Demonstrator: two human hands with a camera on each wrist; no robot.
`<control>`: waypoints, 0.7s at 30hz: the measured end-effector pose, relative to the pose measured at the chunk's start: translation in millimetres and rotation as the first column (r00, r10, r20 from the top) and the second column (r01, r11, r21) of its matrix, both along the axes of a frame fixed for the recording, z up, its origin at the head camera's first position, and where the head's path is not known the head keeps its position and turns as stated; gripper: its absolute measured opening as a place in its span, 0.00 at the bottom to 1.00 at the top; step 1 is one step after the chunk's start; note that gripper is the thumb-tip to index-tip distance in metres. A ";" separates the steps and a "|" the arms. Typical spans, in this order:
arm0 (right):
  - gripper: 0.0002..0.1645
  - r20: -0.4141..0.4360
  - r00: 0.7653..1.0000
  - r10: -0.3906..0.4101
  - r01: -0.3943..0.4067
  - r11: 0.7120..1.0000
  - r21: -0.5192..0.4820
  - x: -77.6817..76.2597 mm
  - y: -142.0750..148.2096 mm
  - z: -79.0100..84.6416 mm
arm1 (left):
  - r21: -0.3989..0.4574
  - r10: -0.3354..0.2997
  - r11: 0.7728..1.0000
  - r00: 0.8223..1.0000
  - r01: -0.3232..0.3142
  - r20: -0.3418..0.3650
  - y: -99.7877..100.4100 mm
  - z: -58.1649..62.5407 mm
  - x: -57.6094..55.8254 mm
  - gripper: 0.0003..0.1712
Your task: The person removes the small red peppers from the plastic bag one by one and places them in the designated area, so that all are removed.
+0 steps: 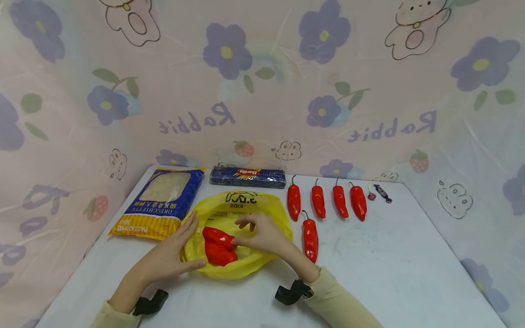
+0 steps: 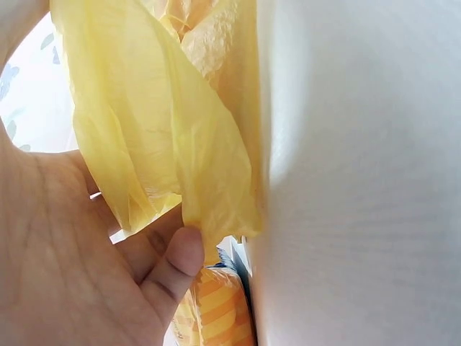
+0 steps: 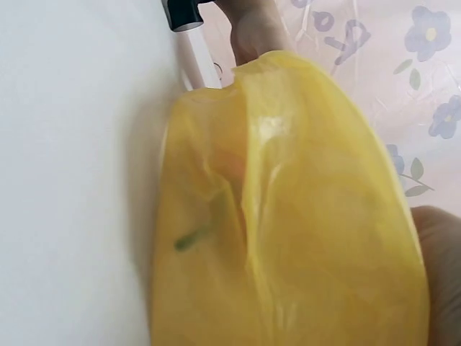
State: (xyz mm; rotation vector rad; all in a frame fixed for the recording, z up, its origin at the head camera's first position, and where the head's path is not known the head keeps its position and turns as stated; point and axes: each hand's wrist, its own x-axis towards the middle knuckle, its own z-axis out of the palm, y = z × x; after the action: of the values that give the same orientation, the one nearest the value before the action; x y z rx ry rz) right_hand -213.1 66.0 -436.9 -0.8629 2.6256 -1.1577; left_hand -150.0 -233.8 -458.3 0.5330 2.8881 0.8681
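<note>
One blue-and-yellow pasta packet (image 1: 157, 202) lies at the left of the worktop (image 1: 389, 255). Next is the left hand (image 1: 170, 253), spread wide around the left rim of the yellow bag (image 1: 246, 269); thumb and fingers lie along the plastic and steady it. The red peppers (image 1: 217, 249) lie inside this bag, toward its left side; their exact number cannot be told. Work appears partway: these are inside, the remaining articles outside. Behind the bag lies a spaghetti packet (image 1: 262, 178). The right hand (image 1: 262, 234) reaches in from the right, fingers partly bent, thumb and forefinger apart; the thumb tip is at the peppers, but firm contact cannot be confirmed. Further right are five long red peppers (image 1: 318, 200), four in a row and one nearer the person. A lollipop (image 1: 371, 196) and a wrapped sweet (image 1: 383, 193) end the row.
</note>
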 end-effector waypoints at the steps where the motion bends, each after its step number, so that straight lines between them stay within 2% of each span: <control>1: 0.30 0.001 1.000 0.008 -0.008 1.000 0.014 0.4 -0.9 -0.8 | 0.002 0.000 1.000 1.000 0.000 0.000 -0.2 -0.3 0.2 0.69; 11: 0.28 0.064 0.998 -0.003 0.000 0.999 0.045 4.9 -6.4 -5.9 | -0.004 -0.004 1.000 1.000 0.004 -0.009 0.1 3.7 2.1 0.68; 21: 0.25 0.083 0.996 -0.016 0.012 0.999 0.049 5.0 -8.7 -10.1 | 0.010 -0.007 1.000 1.000 0.007 -0.008 -0.4 0.7 1.8 0.68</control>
State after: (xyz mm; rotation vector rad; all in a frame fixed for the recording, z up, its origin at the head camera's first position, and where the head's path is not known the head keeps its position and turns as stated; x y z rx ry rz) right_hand -208.1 57.3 -446.9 -0.7705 2.5851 -1.1039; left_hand -148.2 -234.2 -457.6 0.5482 2.8884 0.8812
